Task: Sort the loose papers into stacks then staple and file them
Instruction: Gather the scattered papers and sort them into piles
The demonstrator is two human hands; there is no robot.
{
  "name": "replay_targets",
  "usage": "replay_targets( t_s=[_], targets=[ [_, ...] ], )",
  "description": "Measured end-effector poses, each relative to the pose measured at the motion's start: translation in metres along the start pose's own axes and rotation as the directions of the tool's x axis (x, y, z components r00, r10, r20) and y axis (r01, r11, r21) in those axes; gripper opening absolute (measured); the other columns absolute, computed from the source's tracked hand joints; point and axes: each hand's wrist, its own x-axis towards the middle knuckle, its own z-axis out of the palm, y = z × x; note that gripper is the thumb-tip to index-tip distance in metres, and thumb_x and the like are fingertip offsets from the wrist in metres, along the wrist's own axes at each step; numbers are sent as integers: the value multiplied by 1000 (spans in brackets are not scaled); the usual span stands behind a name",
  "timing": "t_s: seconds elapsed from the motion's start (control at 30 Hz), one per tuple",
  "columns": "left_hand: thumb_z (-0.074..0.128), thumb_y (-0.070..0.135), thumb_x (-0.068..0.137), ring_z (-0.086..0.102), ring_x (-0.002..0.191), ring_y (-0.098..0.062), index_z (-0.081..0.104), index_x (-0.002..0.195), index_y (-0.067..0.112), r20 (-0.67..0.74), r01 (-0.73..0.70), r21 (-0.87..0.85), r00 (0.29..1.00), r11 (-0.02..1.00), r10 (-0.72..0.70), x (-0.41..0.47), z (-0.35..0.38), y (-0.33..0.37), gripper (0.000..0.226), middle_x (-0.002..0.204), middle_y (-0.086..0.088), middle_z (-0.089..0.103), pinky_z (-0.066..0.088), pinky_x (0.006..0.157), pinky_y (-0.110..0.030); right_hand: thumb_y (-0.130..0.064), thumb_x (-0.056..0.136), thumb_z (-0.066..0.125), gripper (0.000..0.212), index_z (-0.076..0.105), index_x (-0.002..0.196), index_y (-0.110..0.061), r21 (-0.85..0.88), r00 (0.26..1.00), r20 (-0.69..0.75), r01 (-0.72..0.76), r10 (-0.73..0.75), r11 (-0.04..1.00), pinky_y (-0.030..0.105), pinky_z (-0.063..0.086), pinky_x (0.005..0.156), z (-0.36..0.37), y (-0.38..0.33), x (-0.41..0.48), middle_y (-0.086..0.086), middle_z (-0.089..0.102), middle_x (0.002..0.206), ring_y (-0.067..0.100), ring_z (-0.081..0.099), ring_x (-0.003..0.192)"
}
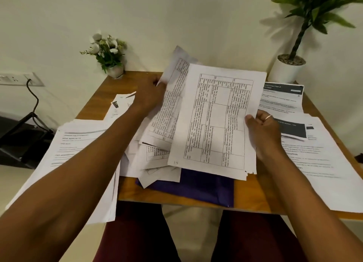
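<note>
My right hand (262, 128) pinches the right edge of a table-printed sheet (214, 120), raised over the middle of the wooden table (249, 191). My left hand (150, 96) grips a second table-printed sheet (169, 104) at its upper left edge, tilted up behind the first. Loose table-printed papers (155, 157) lie jumbled under both. A purple folder (198, 185) lies beneath the pile at the table's front edge. A stack of text pages (82, 149) sits at the left, overhanging the table. Another text stack (324, 159) sits at the right.
Dark-banner pages (280, 96) lie at the back right. A small flower pot (115, 70) stands at the back left corner, a tall plant in a white pot (287, 69) at the back right. A black chair (21, 141) stands left of the table.
</note>
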Motion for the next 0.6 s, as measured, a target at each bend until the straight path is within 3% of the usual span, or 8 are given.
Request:
replay_targets(
  t_s=[0.1,0.17,0.27,0.37,0.5,0.57,0.6],
  targets=[
    [52,32,106,73,78,-5,68,111,18,115,127,-184,988,975,-107,-19,8,17,22,95,4,74,55,67,-22,-19,99,64,14,72,111,-19,47,1000,-5,2,-2,999,35,59,89,3,-5,0,-10,78,101,9,74,96],
    [51,36,106,75,87,-13,66,119,19,167,212,-207,969,955,-179,-34,13,21,26,104,5,75,60,75,-30,-20,98,66,13,73,109,-18,89,1000,-8,-5,5,996,38,60,90,6,-7,-3,-7,78,101,12,75,96],
    [54,39,105,77,82,-14,69,116,27,197,279,-261,953,924,-232,-63,21,17,22,102,7,77,64,70,-33,-21,97,66,11,73,105,-17,168,998,42,-50,43,985,37,59,87,10,-9,-13,-2,78,102,15,75,96],
    [53,43,104,76,91,-19,70,113,23,191,278,-253,953,926,-234,-88,31,9,28,103,3,77,63,84,-43,-14,98,64,21,69,117,-10,248,981,157,-152,116,957,40,59,86,6,-6,-18,5,77,109,21,75,100],
    [44,55,104,73,85,-21,68,98,23,191,366,-229,926,902,-327,-107,38,7,41,92,1,75,60,77,-33,-10,98,63,28,67,125,-17,125,936,288,-248,204,961,47,57,93,-3,10,-20,4,76,115,25,73,105],
    [33,55,107,69,84,-13,68,108,26,136,383,-258,923,887,-359,-106,39,1,46,96,8,71,53,69,-24,-11,98,64,28,69,124,-18,64,951,239,-218,197,974,49,54,99,-8,18,-18,1,75,116,24,72,107],
    [32,52,108,64,81,-8,69,112,23,63,323,-172,946,931,-317,-104,37,-5,47,97,10,69,48,65,-20,-11,97,65,28,70,124,-17,47,960,206,-201,188,978,50,53,101,-9,21,-16,0,75,116,23,72,108]
  ],
)
